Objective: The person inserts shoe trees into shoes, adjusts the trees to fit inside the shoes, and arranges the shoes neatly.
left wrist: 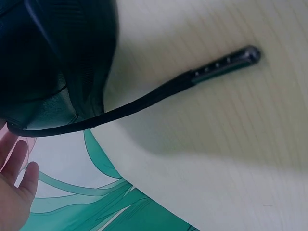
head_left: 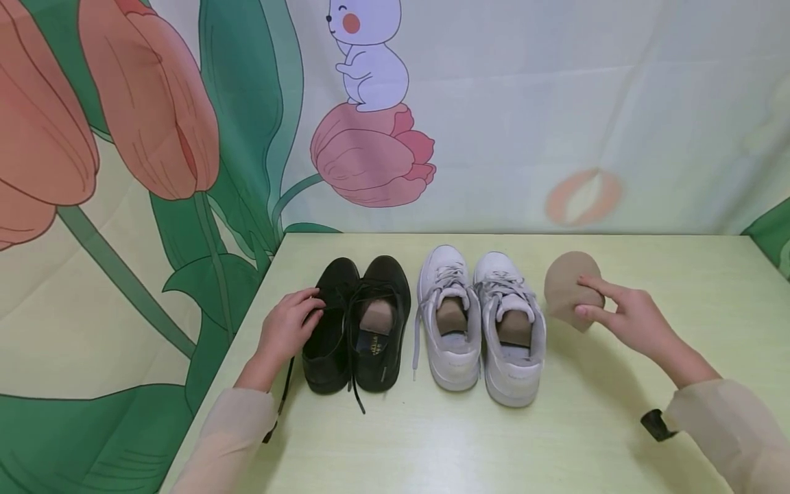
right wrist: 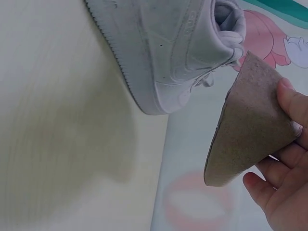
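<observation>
My left hand [head_left: 286, 324] touches the left side of the left black shoe [head_left: 324, 367] with its fingertips near the lacing. In the left wrist view, a black lace [left wrist: 139, 103] trails from near those fingers. Thumb and fingers of my right hand [head_left: 632, 319] pinch a brown curved cardboard shoe insert [head_left: 564, 288], held up to the right of the right white shoe [head_left: 515, 391]. The right wrist view shows its folded shape [right wrist: 252, 120]. Similar brown inserts sit inside the right black shoe [head_left: 398, 295], the left white shoe [head_left: 455, 374] and the right white shoe.
All the shoes stand in a row, toes toward the back, on a pale wood-grain table [head_left: 432, 446]. Behind the table's far edge hangs a fabric backdrop [head_left: 506, 123] printed with tulips and a white animal. Loose laces [head_left: 356, 398] lie beside the shoes.
</observation>
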Available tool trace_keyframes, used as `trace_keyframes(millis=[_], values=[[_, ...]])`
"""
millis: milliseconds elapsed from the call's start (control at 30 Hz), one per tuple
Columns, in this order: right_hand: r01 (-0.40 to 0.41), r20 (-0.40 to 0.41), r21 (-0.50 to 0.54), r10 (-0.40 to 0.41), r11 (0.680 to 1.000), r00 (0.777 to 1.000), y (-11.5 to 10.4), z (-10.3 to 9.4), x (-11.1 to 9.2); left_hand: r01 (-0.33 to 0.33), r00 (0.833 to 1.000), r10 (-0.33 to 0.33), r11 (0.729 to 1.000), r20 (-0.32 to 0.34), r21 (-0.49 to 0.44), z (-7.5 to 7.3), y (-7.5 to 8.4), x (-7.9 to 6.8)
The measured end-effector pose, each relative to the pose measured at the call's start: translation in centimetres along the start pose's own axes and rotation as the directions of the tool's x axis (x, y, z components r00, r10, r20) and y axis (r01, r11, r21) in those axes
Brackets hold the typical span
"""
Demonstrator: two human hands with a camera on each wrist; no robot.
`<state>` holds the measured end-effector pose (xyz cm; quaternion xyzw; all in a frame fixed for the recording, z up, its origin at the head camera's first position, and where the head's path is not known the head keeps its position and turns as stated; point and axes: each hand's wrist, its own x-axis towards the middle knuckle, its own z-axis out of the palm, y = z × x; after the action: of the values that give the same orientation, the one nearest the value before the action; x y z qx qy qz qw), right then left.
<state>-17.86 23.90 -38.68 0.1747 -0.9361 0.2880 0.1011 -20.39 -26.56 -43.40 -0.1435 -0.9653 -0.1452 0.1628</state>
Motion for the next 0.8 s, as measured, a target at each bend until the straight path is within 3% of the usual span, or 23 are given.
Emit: trace_keyframes(millis=[600,800], values=[[0.064,-0.012,0.027,-0.064,0.998,0.998,-2.7,-0.2,1.4,-0.072,0.995,0.077,0.994,-0.058,0.087,0.2,-0.2,1.1],[0.068,-0.005,0.049,-0.067,0.996,0.998,-3.2,0.1,1.5,-0.061,0.995,0.069,0.993,-0.074,0.103,0.2,-0.3,1.4]])
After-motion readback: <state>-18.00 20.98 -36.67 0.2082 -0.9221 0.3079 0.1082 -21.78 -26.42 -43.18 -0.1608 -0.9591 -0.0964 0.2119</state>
